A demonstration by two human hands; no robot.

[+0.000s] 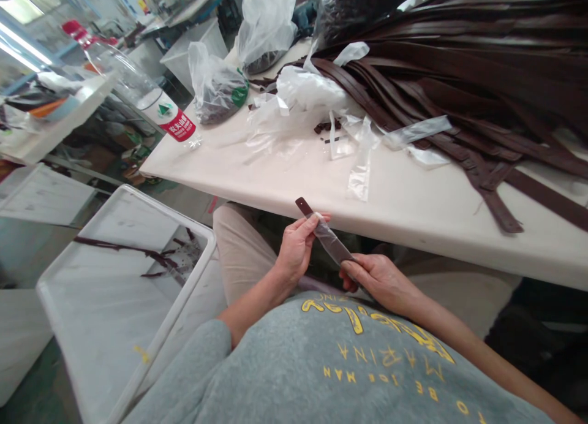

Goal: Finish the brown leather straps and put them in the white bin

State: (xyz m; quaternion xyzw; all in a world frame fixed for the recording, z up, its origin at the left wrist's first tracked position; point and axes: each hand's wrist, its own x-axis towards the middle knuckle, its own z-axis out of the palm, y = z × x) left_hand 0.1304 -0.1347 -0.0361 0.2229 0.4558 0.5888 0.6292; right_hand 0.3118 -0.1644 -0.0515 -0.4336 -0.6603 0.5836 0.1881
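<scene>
A short dark brown leather strap [337, 249] slants between my two hands, over my lap and just off the table edge. Clear plastic film lies around part of it; its narrow far end, with a small hole, sticks out bare. My left hand [294, 249] pinches the strap and film near that end, between thumb and fingers. Lower down, my right hand [376, 280] is closed around the other end, which it hides. Several clear plastic sleeves [361, 176] lie on the table beyond my hands.
The white table [275, 173] carries a heap of long brown straps [459, 93] at right, crumpled white plastic [307, 93], filled bags [215, 93] and a large bottle [142, 96] at its left corner. A white bin [114, 301] holding brown strips [160, 258] stands to my left.
</scene>
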